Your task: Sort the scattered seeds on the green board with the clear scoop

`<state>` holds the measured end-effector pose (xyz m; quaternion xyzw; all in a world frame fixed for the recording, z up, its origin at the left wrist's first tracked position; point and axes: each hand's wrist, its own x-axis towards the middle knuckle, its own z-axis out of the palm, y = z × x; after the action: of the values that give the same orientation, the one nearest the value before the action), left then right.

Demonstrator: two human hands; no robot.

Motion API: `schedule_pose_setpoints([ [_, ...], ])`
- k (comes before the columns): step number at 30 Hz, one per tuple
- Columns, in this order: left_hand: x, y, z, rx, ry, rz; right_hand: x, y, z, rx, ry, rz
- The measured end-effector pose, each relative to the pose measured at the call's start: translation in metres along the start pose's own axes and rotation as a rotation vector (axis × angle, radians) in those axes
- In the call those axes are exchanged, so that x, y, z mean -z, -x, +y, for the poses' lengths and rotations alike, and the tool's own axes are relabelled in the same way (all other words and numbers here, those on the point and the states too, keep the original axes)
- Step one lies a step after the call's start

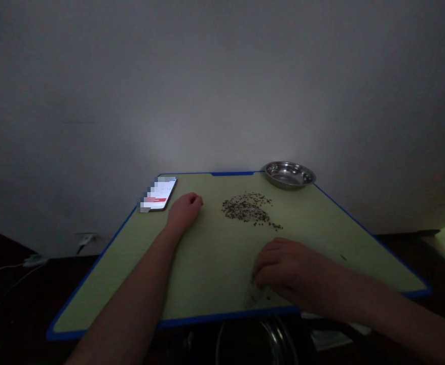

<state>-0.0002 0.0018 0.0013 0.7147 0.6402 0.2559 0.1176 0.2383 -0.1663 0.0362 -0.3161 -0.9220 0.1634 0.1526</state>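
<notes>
A pile of small dark and pale grains (pixel 250 209) lies on a pale green table with a blue rim (pixel 101 253). My left hand (pixel 183 211) rests on the table left of the pile, its fingers curled in a loose fist. My right hand (pixel 287 269) lies near the front edge with its fingers bent down onto a small patch of grains (pixel 256 296). What the fingers hold, if anything, is hidden.
A steel bowl (pixel 290 175) stands at the far right corner. A phone with a lit screen (pixel 157 194) lies at the far left. A round dark vessel (pixel 258 340) shows below the front edge. A cable (pixel 25 263) lies on the floor at left.
</notes>
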Motion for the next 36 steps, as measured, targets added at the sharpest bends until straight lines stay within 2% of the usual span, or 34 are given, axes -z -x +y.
schedule_pose_setpoints([
  [3, 0.001, 0.001, 0.001, 0.005, 0.008, -0.008, 0.011, -0.008, 0.003, -0.062, 0.008, 0.048],
  [5, 0.002, 0.002, 0.002, 0.0, 0.013, -0.007, 0.019, -0.013, 0.012, -0.167, -0.037, 0.08],
  [8, 0.002, 0.002, 0.002, 0.001, 0.013, -0.014, 0.027, -0.016, 0.031, -0.331, -0.137, 0.038],
  [13, 0.002, 0.002, 0.001, 0.003, 0.012, -0.011, 0.017, -0.016, 0.054, -0.406, -0.205, -0.041],
  [17, 0.002, 0.002, 0.002, 0.01, 0.013, -0.01, 0.005, -0.018, 0.051, -0.403, -0.242, -0.082],
  [26, 0.002, 0.002, 0.001, 0.003, 0.017, -0.008, -0.004, -0.013, 0.032, -0.384, -0.301, -0.132],
  [36, 0.003, 0.002, 0.004, 0.014, -0.003, -0.017, -0.003, -0.018, 0.02, -0.331, -0.319, -0.204],
])
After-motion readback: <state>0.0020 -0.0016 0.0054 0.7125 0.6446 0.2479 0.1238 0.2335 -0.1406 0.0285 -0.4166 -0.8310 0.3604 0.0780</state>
